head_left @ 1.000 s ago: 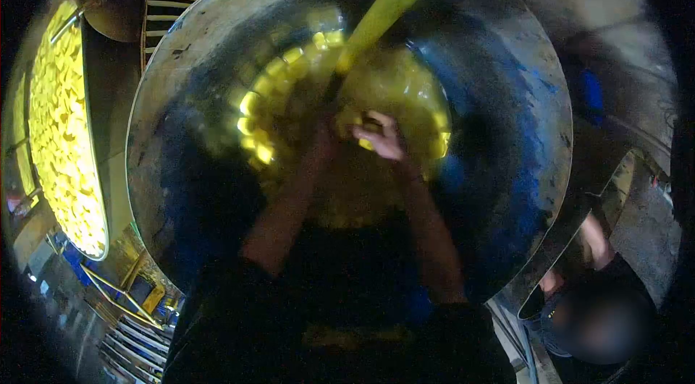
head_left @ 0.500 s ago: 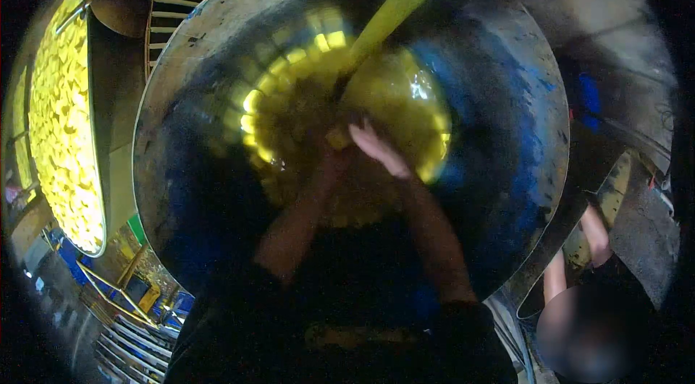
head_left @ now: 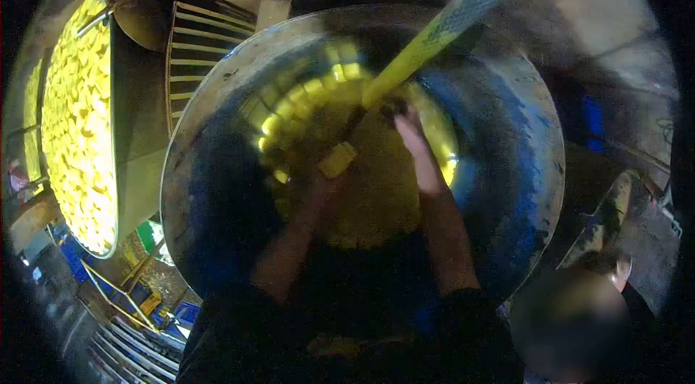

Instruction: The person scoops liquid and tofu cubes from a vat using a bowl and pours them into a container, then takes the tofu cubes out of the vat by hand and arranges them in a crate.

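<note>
Bright heap of yellow pieces [head_left: 79, 131] out past the big round pan's [head_left: 184, 131] left rim. Left hand [head_left: 324, 184] is dark and blurry, right by a yellow block [head_left: 338, 160] just left of the pan's middle, can't tell if it's gripping. Pole [head_left: 434, 40] slants over the far rim. Right hand [head_left: 410, 129] is near its low end, grip too blurred to call.

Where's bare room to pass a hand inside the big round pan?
Likely the pan's right inner wall, between right forearm and rim; no object shows there. Left wall's too dark to tell. Crowded: the middle, with yellow pieces, left hand, right hand, pole.
</note>
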`<move>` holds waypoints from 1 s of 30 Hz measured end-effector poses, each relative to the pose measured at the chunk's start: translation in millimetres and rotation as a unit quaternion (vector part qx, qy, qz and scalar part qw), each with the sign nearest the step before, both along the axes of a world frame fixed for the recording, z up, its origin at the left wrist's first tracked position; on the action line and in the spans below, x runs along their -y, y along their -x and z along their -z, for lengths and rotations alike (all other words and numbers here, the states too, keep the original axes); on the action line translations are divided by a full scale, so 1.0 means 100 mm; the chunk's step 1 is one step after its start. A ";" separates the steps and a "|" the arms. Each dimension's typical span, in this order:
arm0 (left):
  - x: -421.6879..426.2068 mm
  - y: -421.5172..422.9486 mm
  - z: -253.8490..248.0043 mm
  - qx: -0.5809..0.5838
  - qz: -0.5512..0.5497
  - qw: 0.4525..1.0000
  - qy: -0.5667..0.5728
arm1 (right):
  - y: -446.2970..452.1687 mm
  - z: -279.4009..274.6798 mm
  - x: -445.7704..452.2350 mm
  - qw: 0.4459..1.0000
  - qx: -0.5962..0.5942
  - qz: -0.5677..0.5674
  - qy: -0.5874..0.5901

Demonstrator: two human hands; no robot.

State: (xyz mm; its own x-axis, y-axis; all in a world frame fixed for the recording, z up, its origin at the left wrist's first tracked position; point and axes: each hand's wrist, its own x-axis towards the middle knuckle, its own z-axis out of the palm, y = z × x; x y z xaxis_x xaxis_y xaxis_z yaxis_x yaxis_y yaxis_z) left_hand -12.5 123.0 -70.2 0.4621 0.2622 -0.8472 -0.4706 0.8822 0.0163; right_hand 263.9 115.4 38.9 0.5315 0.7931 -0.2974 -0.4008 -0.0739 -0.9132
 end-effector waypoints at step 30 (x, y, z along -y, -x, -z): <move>2.38 -1.17 -4.84 0.187 0.488 0.383 -0.761 | 2.54 -3.78 4.81 0.918 0.085 0.388 0.017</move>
State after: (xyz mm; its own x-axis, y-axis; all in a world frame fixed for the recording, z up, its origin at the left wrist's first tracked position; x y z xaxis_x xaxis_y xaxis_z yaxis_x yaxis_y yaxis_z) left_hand 104.1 -115.1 414.2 0.9842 -0.1322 0.1179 -0.1489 -0.2568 0.9549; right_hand 9.7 -365.1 416.5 0.9732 0.1482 -0.1758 -0.1971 0.1439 -0.9698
